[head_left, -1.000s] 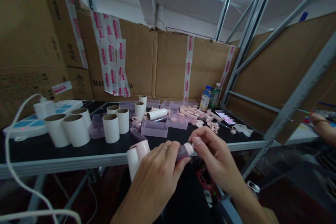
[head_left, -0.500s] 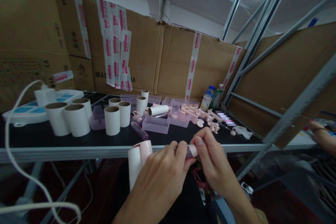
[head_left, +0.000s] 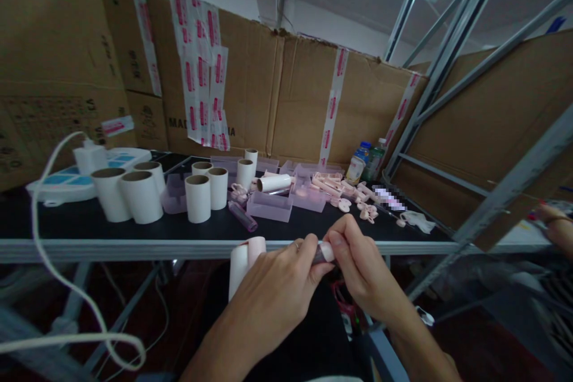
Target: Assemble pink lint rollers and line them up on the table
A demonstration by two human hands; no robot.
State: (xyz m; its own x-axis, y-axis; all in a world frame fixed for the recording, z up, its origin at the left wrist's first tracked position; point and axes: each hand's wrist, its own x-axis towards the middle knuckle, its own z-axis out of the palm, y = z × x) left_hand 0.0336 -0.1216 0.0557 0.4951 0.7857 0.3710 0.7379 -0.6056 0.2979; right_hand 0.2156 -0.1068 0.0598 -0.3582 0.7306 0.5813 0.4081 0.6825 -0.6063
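tube [head_left: 318,255] sits between my two hands, just in front of the table [head_left: 286,230] edge; head view is the only one. long axis runs roughly left to right, about along the edge, pale pink cap [head_left: 326,252] on the right-hand end. left hand [head_left: 277,286]: fingers wrapped over the tube, thumb below, body mostly hidden under them. right hand [head_left: 364,271]: thumb and index pressed together, pinching the cap's outer end; other fingers curled in. both hands equally near, one per end, so what counts is the line between them: body on my left, cap on my right, tips almost meeting. whether the cap is fully seated, i can't tell.

roll [head_left: 239,265], white with a pink strip, stands tilted just beyond my left hand; can't tell if i grip it or it's only behind.

on the table: purple stick [head_left: 242,216] lying slantwise beyond my left hand, white cylinders [head_left: 197,200] upright further left, clear purple trays [head_left: 270,208] in the middle, one white cylinder on its side behind them, loose pink parts [head_left: 367,211] to the right, two bottles [head_left: 356,167] at the back. far right, another person's arm [head_left: 559,228], well apart from mine.
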